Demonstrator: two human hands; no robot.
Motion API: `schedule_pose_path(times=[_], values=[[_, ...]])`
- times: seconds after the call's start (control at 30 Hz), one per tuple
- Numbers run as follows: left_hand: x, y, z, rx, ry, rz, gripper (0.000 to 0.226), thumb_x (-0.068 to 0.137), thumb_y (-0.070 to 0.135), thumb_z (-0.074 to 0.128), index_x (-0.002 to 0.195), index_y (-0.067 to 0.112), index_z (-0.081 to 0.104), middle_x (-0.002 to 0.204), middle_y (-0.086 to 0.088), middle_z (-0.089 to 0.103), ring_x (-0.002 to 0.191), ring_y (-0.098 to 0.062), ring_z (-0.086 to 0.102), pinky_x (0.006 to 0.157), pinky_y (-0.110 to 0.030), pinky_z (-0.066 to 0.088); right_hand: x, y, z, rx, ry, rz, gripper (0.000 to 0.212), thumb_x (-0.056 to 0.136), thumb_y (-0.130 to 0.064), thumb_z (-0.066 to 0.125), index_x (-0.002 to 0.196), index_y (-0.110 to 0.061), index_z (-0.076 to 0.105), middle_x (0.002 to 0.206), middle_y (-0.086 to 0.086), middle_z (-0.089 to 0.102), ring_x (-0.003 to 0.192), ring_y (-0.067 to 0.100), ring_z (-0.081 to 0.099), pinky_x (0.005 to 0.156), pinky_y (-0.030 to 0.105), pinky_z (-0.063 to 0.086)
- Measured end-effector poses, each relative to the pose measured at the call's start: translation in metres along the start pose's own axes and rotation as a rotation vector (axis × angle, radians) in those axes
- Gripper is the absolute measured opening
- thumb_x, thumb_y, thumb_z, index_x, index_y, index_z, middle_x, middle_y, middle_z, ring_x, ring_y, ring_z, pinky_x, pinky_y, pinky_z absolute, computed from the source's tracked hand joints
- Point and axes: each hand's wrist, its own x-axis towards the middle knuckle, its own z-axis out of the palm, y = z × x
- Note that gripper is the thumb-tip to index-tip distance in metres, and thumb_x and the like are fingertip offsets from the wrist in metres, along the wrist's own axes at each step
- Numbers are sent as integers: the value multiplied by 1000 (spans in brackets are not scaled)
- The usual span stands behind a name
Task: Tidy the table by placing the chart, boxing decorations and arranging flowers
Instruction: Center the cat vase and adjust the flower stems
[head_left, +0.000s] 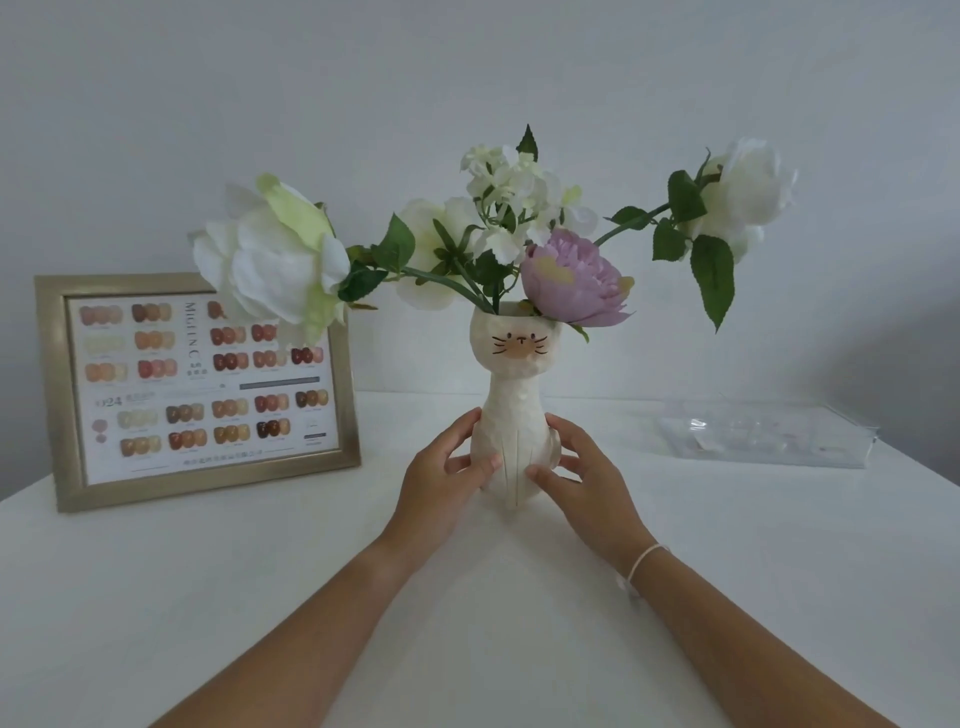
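You held the cat-shaped vase (514, 441) upright in the middle of the white table (260, 597). Your left hand (441, 475) and right hand (584, 480) touched its lower body from both sides, with the fingers loosely curved around it. The flowers (519, 234) stood in the vase. The framed chart (200, 387) stood at the left, and the clear box (769, 434) lay at the right.

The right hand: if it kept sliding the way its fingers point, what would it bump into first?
The right hand points inward and left, fingers already at the base of the cat-shaped vase. It would press into the vase first, then likely meet the left hand on the other side.
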Motion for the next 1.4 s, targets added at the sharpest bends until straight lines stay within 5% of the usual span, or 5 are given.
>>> schedule_pose_path(times=[0.17, 0.33, 0.77, 1.4], values=[[36, -11, 18, -6, -23, 11, 48, 85, 14, 61, 127, 34, 49, 121, 21, 58, 98, -7, 67, 94, -34, 51, 29, 18, -16, -23, 27, 13, 53, 80, -16, 65, 127, -30, 46, 129, -8, 53, 111, 17, 55, 92, 26, 43], [70, -20, 33, -1, -28, 4, 47, 84, 13, 61, 125, 34, 51, 121, 19, 57, 95, -4, 67, 88, -27, 54, 56, 33, -28, -41, 56, 26, 53, 81, -16, 63, 128, -30, 45, 121, -7, 55, 110, 16, 55, 86, 22, 42], [106, -41, 45, -5, -50, -14, 49, 85, 14, 61, 131, 27, 49, 130, 9, 56, 103, -16, 65, 94, -38, 51, 87, 53, -35, -60, 71, 62, 52, 81, -15, 63, 128, -27, 44, 124, -1, 54, 106, 18, 57, 86, 26, 43], [107, -49, 42, -26, -57, -9, 51, 85, 19, 61, 132, 31, 46, 133, 12, 53, 105, -11, 64, 97, -40, 49, 87, 55, -30, -58, 70, 59, 52, 82, -16, 62, 129, -28, 42, 120, -4, 52, 106, 18, 56, 85, 27, 44]])
